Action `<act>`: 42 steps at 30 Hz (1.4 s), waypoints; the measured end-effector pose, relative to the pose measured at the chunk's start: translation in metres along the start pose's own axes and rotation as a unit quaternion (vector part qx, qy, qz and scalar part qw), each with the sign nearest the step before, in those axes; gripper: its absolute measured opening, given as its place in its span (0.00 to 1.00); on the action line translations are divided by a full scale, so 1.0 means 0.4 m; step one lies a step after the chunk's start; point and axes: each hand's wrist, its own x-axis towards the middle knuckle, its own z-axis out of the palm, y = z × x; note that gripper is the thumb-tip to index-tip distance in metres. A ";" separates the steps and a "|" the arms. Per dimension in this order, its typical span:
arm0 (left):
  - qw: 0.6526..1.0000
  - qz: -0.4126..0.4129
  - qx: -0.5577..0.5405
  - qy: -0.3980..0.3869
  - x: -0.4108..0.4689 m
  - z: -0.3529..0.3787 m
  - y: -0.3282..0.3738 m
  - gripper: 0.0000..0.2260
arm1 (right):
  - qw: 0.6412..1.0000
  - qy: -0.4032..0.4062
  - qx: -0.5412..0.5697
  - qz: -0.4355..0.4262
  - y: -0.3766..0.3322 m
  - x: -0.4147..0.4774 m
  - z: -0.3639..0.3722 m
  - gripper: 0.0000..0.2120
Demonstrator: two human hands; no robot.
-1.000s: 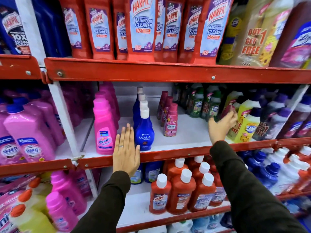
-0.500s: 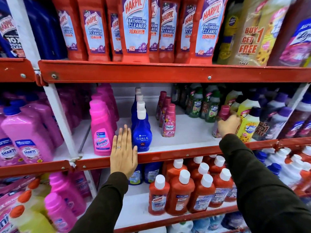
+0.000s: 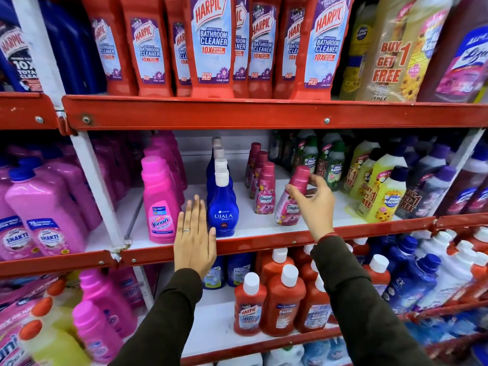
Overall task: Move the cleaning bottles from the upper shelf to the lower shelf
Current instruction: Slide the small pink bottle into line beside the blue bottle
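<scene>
Right hand [image 3: 313, 200] has pulled a pink Comfort bottle [image 3: 291, 199] left, tilted, gripping its neck. Left hand [image 3: 194, 243] open, flat on the shelf edge [image 3: 264, 240].

Pink Comfort bottle [image 3: 290, 200], tilted, seemingly lifted off the middle shelf [image 3: 253, 245]

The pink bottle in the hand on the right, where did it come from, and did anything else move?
The right hand reached back among the bottles on the right of the shelf, took hold of a pink Comfort bottle and has pulled it forward and leftward, tilted, beside the standing Comfort row. The left hand stayed flat on the red shelf edge; the blue Ujala bottle and the pink Vanish bottle did not move.
</scene>
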 end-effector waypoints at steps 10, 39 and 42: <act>1.000 0.000 0.011 -0.014 -0.002 -0.005 -0.004 0.31 | 0.999 -0.032 -0.028 -0.013 -0.022 -0.060 0.092 0.27; 0.775 -0.185 -0.570 -0.200 0.043 -0.063 0.321 0.25 | 0.939 -0.177 0.196 0.221 0.048 -0.132 0.086 0.35; 0.721 -0.255 -0.595 -0.247 0.097 -0.044 0.325 0.27 | 0.947 -0.189 0.155 0.211 0.045 -0.129 0.083 0.29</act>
